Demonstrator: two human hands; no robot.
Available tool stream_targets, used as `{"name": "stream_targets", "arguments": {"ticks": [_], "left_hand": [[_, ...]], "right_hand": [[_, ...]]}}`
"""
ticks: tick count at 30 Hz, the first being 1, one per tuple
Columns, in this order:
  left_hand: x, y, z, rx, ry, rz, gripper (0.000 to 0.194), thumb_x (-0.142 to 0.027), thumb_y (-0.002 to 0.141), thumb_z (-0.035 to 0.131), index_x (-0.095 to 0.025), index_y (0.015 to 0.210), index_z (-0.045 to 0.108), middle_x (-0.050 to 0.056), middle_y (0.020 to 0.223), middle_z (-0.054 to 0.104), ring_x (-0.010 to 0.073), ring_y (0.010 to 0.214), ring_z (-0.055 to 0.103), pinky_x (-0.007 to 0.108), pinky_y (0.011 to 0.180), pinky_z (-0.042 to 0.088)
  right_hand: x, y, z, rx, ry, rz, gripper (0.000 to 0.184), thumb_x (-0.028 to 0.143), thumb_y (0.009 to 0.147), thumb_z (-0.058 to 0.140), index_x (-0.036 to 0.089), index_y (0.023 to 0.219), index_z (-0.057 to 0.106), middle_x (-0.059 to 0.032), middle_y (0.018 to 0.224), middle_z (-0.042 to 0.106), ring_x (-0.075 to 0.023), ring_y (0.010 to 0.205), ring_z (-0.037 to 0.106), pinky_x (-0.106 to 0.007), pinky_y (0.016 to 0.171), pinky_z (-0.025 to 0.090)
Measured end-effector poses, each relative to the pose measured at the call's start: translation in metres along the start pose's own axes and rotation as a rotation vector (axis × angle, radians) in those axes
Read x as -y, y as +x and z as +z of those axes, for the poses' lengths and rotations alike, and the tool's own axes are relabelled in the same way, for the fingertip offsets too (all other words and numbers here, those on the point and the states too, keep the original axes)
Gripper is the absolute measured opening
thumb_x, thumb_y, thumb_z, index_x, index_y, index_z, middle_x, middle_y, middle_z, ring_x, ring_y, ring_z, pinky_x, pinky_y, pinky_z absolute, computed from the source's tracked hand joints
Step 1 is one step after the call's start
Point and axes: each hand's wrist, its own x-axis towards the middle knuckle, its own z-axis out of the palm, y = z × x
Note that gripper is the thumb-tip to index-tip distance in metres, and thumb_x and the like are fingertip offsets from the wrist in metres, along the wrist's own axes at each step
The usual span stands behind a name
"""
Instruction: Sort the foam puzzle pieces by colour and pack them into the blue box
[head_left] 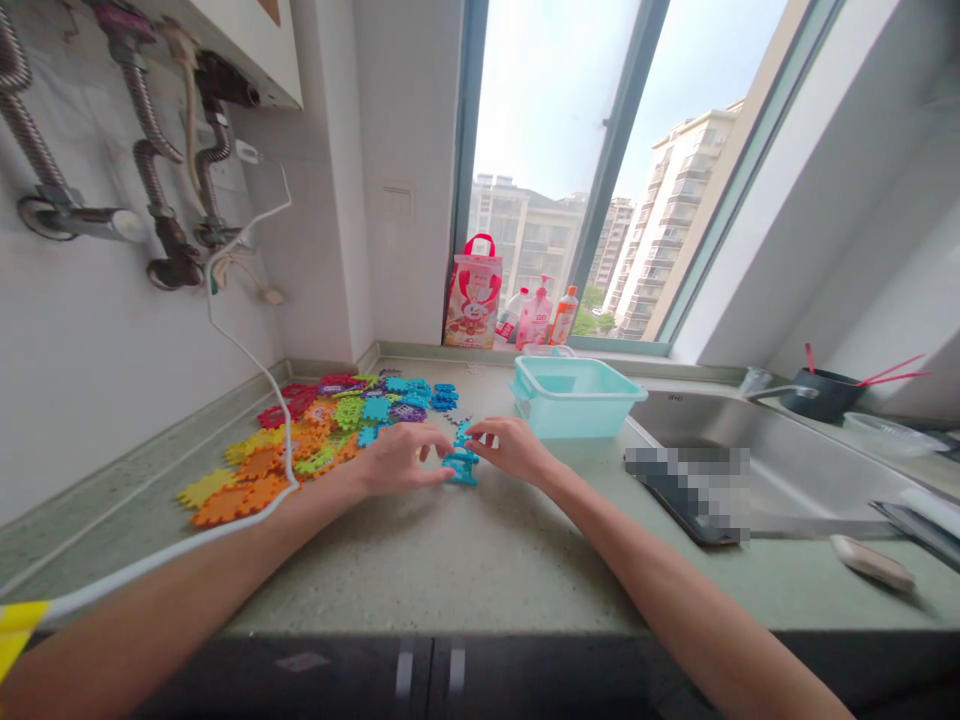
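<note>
Several blue plastic pieces (463,468) stand joined together on the counter between my two hands. My left hand (401,460) curves around their left side, its thumb and index finger apart, with the thumb tip at the blue plastic. On the other side my right hand (514,450) has its thumb and fingers closed at the upper part of the same pieces. The fingers partly hide what they pinch there. Left of my hands spreads a pile of toothed, gear-edged plastic pieces (259,462) in red, orange, yellow, green, purple and blue.
A turquoise plastic tub (574,405) stands behind my right hand. Further right are a dark phone-like slab (675,490), partly pixelated, and a steel sink (697,415). A white cable (289,440) crosses the pile. Bottles (536,318) and a bag (474,300) line the windowsill.
</note>
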Motion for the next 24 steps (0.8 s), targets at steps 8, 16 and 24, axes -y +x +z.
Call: {"name": "stream_targets", "arguments": {"ticks": [8,16,24], "left_hand": [[0.002,0.000,0.014,0.038,-0.142,-0.052,0.014,-0.030,0.090,0.071,-0.020,0.087,0.080,0.002,0.078,0.077,0.0154,0.070,0.068,0.026,0.069,0.051],[-0.004,0.000,0.008,0.056,-0.005,-0.048,0.012,-0.034,0.089,0.078,-0.023,0.092,0.083,0.000,0.079,0.076,0.0153,0.070,0.067,0.026,0.070,0.049],[0.046,-0.005,-0.059,-0.097,0.483,-0.262,0.036,-0.044,0.100,0.058,-0.026,0.125,0.076,0.008,0.120,0.073,0.0263,0.111,0.068,0.035,0.098,0.051]], "right_hand": [[-0.001,0.001,0.012,0.086,0.015,-0.066,0.027,0.025,0.100,0.064,0.018,0.079,0.078,-0.0006,0.075,0.072,-0.0122,0.067,0.059,-0.022,0.067,0.040],[-0.007,0.001,0.011,0.093,0.043,-0.050,0.029,0.036,0.103,0.061,0.020,0.091,0.082,-0.0038,0.081,0.075,-0.0145,0.068,0.063,-0.025,0.068,0.046],[-0.034,0.001,0.011,-0.011,-0.104,0.023,0.033,0.038,0.105,0.057,0.025,0.126,0.078,-0.0123,0.124,0.073,-0.0202,0.093,0.071,-0.035,0.092,0.055]]}}
